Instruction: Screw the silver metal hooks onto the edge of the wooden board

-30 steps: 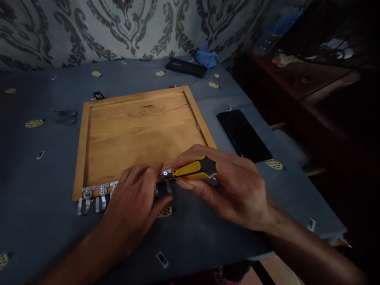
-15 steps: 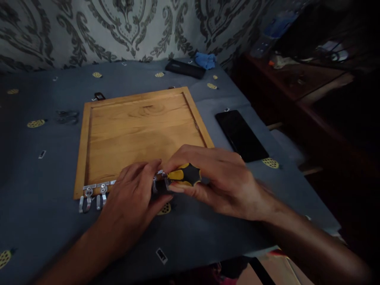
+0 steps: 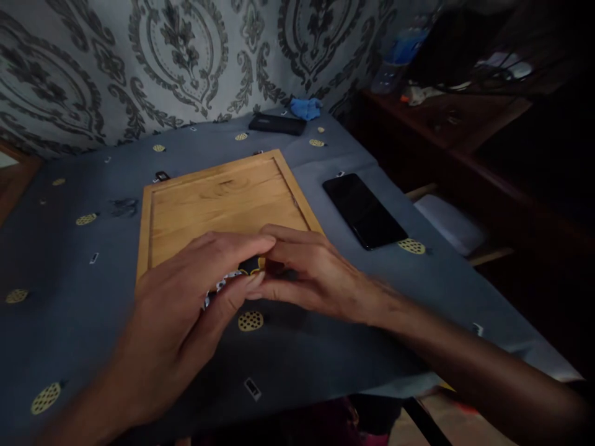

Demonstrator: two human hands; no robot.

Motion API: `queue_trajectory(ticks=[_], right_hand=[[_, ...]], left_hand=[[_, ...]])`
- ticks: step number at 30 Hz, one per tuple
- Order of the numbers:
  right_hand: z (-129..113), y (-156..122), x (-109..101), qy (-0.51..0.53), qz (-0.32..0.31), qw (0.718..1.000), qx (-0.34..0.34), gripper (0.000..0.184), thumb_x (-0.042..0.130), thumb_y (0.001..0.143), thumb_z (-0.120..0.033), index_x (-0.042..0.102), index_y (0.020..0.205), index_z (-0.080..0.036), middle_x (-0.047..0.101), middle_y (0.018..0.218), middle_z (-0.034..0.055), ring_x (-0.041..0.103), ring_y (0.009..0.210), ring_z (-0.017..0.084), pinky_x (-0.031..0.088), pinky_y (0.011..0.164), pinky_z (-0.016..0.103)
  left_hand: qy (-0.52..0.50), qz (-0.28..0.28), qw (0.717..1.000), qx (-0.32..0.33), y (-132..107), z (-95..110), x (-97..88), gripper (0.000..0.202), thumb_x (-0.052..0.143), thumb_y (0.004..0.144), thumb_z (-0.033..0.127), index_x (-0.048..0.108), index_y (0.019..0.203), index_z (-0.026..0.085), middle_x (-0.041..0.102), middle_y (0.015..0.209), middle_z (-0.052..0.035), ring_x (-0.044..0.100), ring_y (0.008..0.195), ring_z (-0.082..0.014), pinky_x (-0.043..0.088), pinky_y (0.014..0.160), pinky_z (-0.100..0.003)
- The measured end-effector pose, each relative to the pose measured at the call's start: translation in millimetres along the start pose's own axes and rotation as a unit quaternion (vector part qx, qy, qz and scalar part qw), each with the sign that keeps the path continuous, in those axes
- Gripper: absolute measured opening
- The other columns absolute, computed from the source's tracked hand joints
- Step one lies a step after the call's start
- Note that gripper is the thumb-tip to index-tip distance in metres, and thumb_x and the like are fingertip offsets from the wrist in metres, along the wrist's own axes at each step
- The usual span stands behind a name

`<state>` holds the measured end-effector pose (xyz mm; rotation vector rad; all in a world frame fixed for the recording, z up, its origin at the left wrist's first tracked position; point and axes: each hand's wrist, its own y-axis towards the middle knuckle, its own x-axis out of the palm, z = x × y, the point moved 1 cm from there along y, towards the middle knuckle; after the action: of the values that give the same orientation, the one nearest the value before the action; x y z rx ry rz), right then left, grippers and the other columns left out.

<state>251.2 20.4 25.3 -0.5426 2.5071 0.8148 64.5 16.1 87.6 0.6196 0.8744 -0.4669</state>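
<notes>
A framed wooden board (image 3: 218,204) lies on the cloth-covered table, its near edge largely behind my hands. Between my hands shows a screwdriver (image 3: 251,266) with a black and yellow handle; its tip is hidden. My left hand (image 3: 186,297) curves over the near edge, its thumb and fingers closed around the handle. From the right, my right hand (image 3: 311,272) also has bent fingers at the handle, its fingertips meeting those of the left. Bits of the metal hooks (image 3: 220,285) along the board's near edge show beneath my left hand.
A black phone (image 3: 365,210) lies to the board's right. Toward the wall are a dark case (image 3: 277,124) and a blue cloth (image 3: 305,108). Small, blurred metal pieces (image 3: 123,207) sit left of the board. A plastic bottle (image 3: 395,59) stands on the side cabinet (image 3: 446,142).
My left hand has lifted off the hook row and come to the screwdriver handle, beside my right hand. The view has shifted and tilted slightly; the board stays on the table.
</notes>
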Motion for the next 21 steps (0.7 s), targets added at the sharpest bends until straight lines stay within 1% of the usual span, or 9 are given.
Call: queue_trajectory(ticks=[3,5,7,10,13,15,17,19,21], right_hand=[[8.2,-6.9,-2.5,-0.066,-0.081,0.993,0.058,0.039,0.068,0.088,-0.044,0.065,0.112,-0.014,0.06,0.096,0.0051,0.06,0.088,0.018,0.052,0.075,0.032],[13.8,-12.2,-0.2,-0.128,-0.105,0.983,0.076,0.046,0.068,0.086,-0.05,0.065,0.113,-0.014,0.058,0.096,0.0067,0.057,0.09,0.021,0.05,0.076,0.036],[18.2,-16.4,5.3,-0.172,-0.109,0.976,0.081,0.048,0.069,0.084,-0.053,0.066,0.112,-0.014,0.057,0.095,0.0073,0.054,0.088,0.022,0.048,0.075,0.037],[21.5,-19.3,15.1,-0.193,-0.112,0.972,0.073,0.046,0.069,0.083,-0.053,0.066,0.109,-0.015,0.057,0.096,0.0077,0.052,0.088,0.023,0.047,0.075,0.037],[22.7,-19.9,21.1,-0.194,-0.112,0.973,0.062,0.047,0.071,0.083,-0.05,0.065,0.111,-0.013,0.058,0.099,0.009,0.051,0.09,0.023,0.047,0.078,0.038],[23.5,-20.1,22.8,-0.195,-0.11,0.973,0.062,0.046,0.071,0.084,-0.048,0.064,0.111,-0.012,0.058,0.099,0.0094,0.052,0.09,0.023,0.047,0.08,0.038],[24.2,-20.2,23.6,-0.194,-0.107,0.973,0.066,0.043,0.071,0.084,-0.047,0.065,0.108,-0.012,0.058,0.097,0.009,0.052,0.089,0.022,0.047,0.08,0.038],[24.7,-20.2,24.0,-0.191,-0.1,0.974,0.068,0.041,0.07,0.085,-0.048,0.065,0.105,-0.013,0.058,0.095,0.0082,0.052,0.087,0.022,0.047,0.078,0.037],[24.9,-20.1,24.4,-0.185,-0.095,0.976,0.068,0.041,0.071,0.084,-0.048,0.065,0.104,-0.012,0.059,0.094,0.0079,0.052,0.087,0.022,0.047,0.077,0.036]], left_hand=[[0.009,0.007,1.0,-0.009,-1.5,-2.5,-0.7,0.025,0.052,0.097,0.026,0.064,0.118,0.032,0.076,0.104,0.0055,0.074,0.094,-0.0174,0.059,0.085,-0.026],[0.013,0.007,1.0,-0.008,-3.5,-4.5,-0.5,0.024,0.052,0.097,0.028,0.065,0.117,0.031,0.076,0.105,0.0049,0.075,0.093,-0.0179,0.059,0.084,-0.026],[0.012,0.002,1.0,-0.003,-5.0,-6.3,1.0,0.024,0.05,0.098,0.029,0.065,0.117,0.03,0.076,0.108,0.0043,0.074,0.093,-0.0173,0.059,0.084,-0.025],[-0.001,0.001,1.0,0.003,-7.2,-9.3,3.8,0.024,0.05,0.099,0.028,0.064,0.118,0.03,0.075,0.11,0.005,0.073,0.093,-0.0152,0.058,0.085,-0.023],[-0.004,0.015,1.0,0.002,-10.9,-14.2,4.1,0.024,0.054,0.098,0.029,0.063,0.12,0.032,0.074,0.112,0.009,0.072,0.097,-0.0125,0.056,0.089,-0.02],[0.01,0.014,1.0,-0.003,-13.8,-18.6,2.5,0.025,0.055,0.098,0.031,0.062,0.121,0.035,0.073,0.116,0.0122,0.07,0.102,-0.0109,0.053,0.092,-0.018],[0.026,0.004,1.0,-0.014,-16.0,-22.8,0.7,0.025,0.055,0.098,0.034,0.062,0.122,0.038,0.072,0.118,0.0137,0.07,0.104,-0.0114,0.053,0.092,-0.02],[0.034,0.0,0.999,-0.031,-16.8,-25.7,0.1,0.026,0.059,0.095,0.038,0.064,0.12,0.041,0.073,0.115,0.0143,0.071,0.101,-0.013,0.055,0.089,-0.022],[0.03,0.008,0.998,-0.063,-16.2,-26.5,0.9,0.024,0.063,0.091,0.043,0.068,0.114,0.044,0.075,0.11,0.0156,0.073,0.097,-0.0144,0.056,0.088,-0.024]])
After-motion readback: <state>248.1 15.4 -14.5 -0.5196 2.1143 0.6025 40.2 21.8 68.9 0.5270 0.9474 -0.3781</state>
